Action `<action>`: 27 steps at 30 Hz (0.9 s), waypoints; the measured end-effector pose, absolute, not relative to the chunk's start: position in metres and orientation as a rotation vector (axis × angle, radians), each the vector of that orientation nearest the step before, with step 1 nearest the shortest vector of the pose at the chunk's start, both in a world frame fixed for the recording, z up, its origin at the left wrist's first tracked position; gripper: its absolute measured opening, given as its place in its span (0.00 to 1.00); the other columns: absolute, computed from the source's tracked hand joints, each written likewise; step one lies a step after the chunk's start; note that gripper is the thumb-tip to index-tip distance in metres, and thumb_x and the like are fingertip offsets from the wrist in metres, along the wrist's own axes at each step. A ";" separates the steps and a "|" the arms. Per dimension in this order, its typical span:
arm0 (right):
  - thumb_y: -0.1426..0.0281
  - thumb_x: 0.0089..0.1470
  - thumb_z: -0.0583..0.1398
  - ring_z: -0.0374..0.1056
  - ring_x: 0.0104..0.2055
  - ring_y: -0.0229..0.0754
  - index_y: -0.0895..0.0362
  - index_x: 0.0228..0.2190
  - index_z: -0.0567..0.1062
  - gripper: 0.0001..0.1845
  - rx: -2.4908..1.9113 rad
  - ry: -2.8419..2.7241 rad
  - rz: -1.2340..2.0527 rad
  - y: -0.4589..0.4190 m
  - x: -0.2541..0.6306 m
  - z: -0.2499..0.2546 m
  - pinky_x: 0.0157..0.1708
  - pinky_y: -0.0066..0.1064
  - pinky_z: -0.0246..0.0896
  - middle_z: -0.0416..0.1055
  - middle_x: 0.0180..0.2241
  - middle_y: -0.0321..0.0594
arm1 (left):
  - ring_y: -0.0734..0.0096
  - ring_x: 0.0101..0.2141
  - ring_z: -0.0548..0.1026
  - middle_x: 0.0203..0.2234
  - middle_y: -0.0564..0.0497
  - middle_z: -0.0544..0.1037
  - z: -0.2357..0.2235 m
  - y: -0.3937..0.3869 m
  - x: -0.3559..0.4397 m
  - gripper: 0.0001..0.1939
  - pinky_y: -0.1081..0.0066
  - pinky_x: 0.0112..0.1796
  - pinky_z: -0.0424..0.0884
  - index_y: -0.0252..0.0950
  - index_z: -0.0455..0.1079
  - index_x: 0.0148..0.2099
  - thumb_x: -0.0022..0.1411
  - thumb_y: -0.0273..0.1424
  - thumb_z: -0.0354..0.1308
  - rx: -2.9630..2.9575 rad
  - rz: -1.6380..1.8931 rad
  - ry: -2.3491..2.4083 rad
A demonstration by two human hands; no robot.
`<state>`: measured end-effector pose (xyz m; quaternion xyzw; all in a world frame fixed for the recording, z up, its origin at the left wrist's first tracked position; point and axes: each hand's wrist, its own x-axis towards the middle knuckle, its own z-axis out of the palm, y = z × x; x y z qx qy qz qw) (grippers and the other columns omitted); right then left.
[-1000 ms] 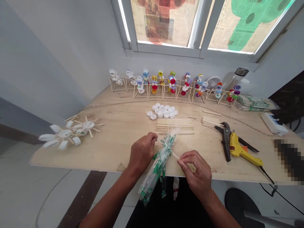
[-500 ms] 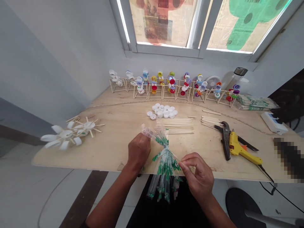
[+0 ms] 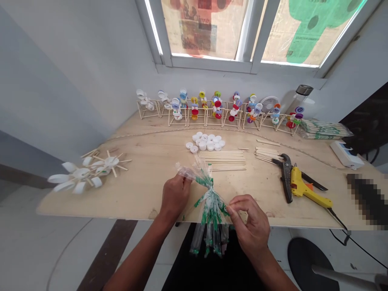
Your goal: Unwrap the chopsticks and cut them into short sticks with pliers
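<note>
A bunch of clear plastic wrappers with green print (image 3: 211,206) hangs gathered at its middle over the table's front edge. My left hand (image 3: 176,194) is closed on the upper left end of the wrappers. With thumb and forefinger, my right hand (image 3: 250,222) pinches a strip of the same plastic on the right side. The lower ends dangle in front of my lap. Just beyond the bunch lie a row of thin wooden sticks (image 3: 227,160) and a cluster of white bottle caps (image 3: 207,141).
Small stick frames with coloured caps (image 3: 216,109) line the wall. At right are a yellow glue gun (image 3: 311,190), black-handled cutters (image 3: 286,178), a power strip (image 3: 347,155) and packed sticks (image 3: 325,129). White cap wheels (image 3: 81,173) lie at left. A cord crosses the table (image 3: 136,182).
Both hands keep their grip on the wrappers, with the left hand shifted slightly left and the upper plastic spread a little. The whole view has moved slightly.
</note>
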<state>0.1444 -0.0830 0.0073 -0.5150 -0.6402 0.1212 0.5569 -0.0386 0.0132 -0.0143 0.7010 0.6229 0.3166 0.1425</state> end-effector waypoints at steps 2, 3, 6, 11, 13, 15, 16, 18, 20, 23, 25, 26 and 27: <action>0.77 0.52 0.58 0.69 0.30 0.40 0.54 0.27 0.70 0.06 -1.222 -1.496 0.289 -0.080 0.144 0.007 0.30 0.31 0.62 0.71 0.27 0.38 | 0.65 0.27 0.75 0.24 0.48 0.77 -0.014 0.006 -0.040 0.11 0.69 0.30 0.68 0.35 0.68 0.30 0.58 0.34 0.48 1.776 0.984 1.695; 0.77 0.52 0.58 0.69 0.31 0.40 0.54 0.27 0.70 0.06 -1.221 -1.491 0.307 -0.080 0.143 0.007 0.31 0.31 0.63 0.72 0.28 0.38 | 0.66 0.27 0.75 0.24 0.49 0.77 -0.013 0.002 -0.040 0.10 0.70 0.30 0.69 0.35 0.68 0.31 0.57 0.35 0.50 1.628 1.026 1.604; 0.77 0.52 0.58 0.70 0.37 0.41 0.54 0.28 0.70 0.06 -1.201 -1.490 0.434 -0.079 0.140 0.006 0.36 0.31 0.63 0.74 0.32 0.40 | 0.68 0.28 0.76 0.29 0.49 0.78 -0.008 -0.009 -0.036 0.12 0.71 0.28 0.71 0.35 0.66 0.37 0.54 0.38 0.56 1.178 1.094 1.316; 0.75 0.53 0.58 0.70 0.42 0.41 0.54 0.27 0.68 0.05 -1.140 -1.515 0.655 -0.082 0.136 0.008 0.40 0.29 0.62 0.74 0.39 0.40 | 0.71 0.30 0.76 0.29 0.51 0.77 -0.002 -0.012 -0.029 0.15 0.75 0.29 0.70 0.34 0.66 0.37 0.48 0.34 0.63 0.700 1.103 1.092; 0.75 0.53 0.57 0.70 0.43 0.40 0.54 0.28 0.68 0.04 -1.078 -1.576 0.719 -0.083 0.135 0.011 0.41 0.29 0.62 0.74 0.40 0.40 | 0.74 0.26 0.74 0.24 0.53 0.75 -0.004 -0.008 -0.028 0.13 0.76 0.27 0.69 0.34 0.66 0.32 0.44 0.31 0.65 0.586 1.148 1.068; 0.75 0.54 0.57 0.70 0.42 0.40 0.54 0.29 0.67 0.04 -1.027 -1.629 0.767 -0.084 0.134 0.014 0.40 0.29 0.62 0.75 0.40 0.41 | 0.76 0.22 0.72 0.22 0.55 0.74 -0.007 -0.003 -0.026 0.13 0.77 0.24 0.68 0.33 0.66 0.29 0.39 0.27 0.66 0.517 1.221 1.031; 0.75 0.54 0.56 0.70 0.42 0.40 0.54 0.29 0.67 0.04 -1.008 -1.647 0.786 -0.084 0.134 0.015 0.40 0.29 0.62 0.75 0.41 0.41 | 0.77 0.22 0.71 0.21 0.55 0.74 -0.007 -0.001 -0.025 0.13 0.77 0.24 0.68 0.33 0.66 0.28 0.38 0.25 0.66 0.489 1.261 1.004; 0.74 0.55 0.56 0.71 0.41 0.39 0.54 0.28 0.67 0.04 -0.977 -1.672 0.816 -0.085 0.132 0.016 0.39 0.29 0.62 0.75 0.40 0.40 | 0.77 0.22 0.71 0.21 0.56 0.73 -0.006 0.002 -0.022 0.11 0.78 0.24 0.68 0.33 0.66 0.26 0.38 0.24 0.65 0.428 1.327 0.956; 0.73 0.55 0.56 0.71 0.38 0.38 0.54 0.29 0.67 0.04 -0.945 -1.678 0.840 -0.086 0.130 0.018 0.38 0.29 0.62 0.76 0.39 0.40 | 0.78 0.22 0.71 0.21 0.55 0.73 -0.003 0.004 -0.019 0.09 0.78 0.24 0.68 0.32 0.67 0.27 0.41 0.25 0.65 0.365 1.330 0.924; 0.72 0.56 0.55 0.71 0.34 0.37 0.54 0.29 0.68 0.04 -0.898 -1.675 0.830 -0.088 0.123 0.020 0.36 0.28 0.63 0.76 0.36 0.39 | 0.79 0.20 0.70 0.19 0.56 0.72 0.003 0.006 -0.015 0.08 0.78 0.24 0.68 0.33 0.68 0.28 0.43 0.25 0.64 0.298 1.254 0.876; 0.72 0.56 0.55 0.71 0.33 0.36 0.54 0.30 0.68 0.03 -0.843 -1.675 0.783 -0.088 0.117 0.021 0.34 0.28 0.63 0.77 0.34 0.39 | 0.80 0.18 0.68 0.17 0.57 0.70 0.004 0.007 -0.013 0.08 0.80 0.22 0.67 0.33 0.67 0.27 0.44 0.23 0.63 0.265 1.224 0.843; 0.72 0.57 0.54 0.71 0.33 0.36 0.54 0.30 0.68 0.04 -0.810 -1.676 0.756 -0.089 0.114 0.021 0.34 0.28 0.63 0.76 0.33 0.38 | 0.81 0.17 0.68 0.16 0.58 0.70 0.004 0.007 -0.013 0.07 0.81 0.21 0.67 0.33 0.66 0.26 0.44 0.22 0.63 0.250 1.222 0.835; 0.72 0.57 0.54 0.72 0.32 0.36 0.54 0.31 0.68 0.04 -0.779 -1.677 0.730 -0.089 0.111 0.021 0.33 0.28 0.63 0.76 0.31 0.38 | 0.82 0.17 0.67 0.16 0.58 0.69 0.004 0.008 -0.012 0.07 0.81 0.20 0.66 0.34 0.66 0.26 0.45 0.21 0.62 0.238 1.224 0.833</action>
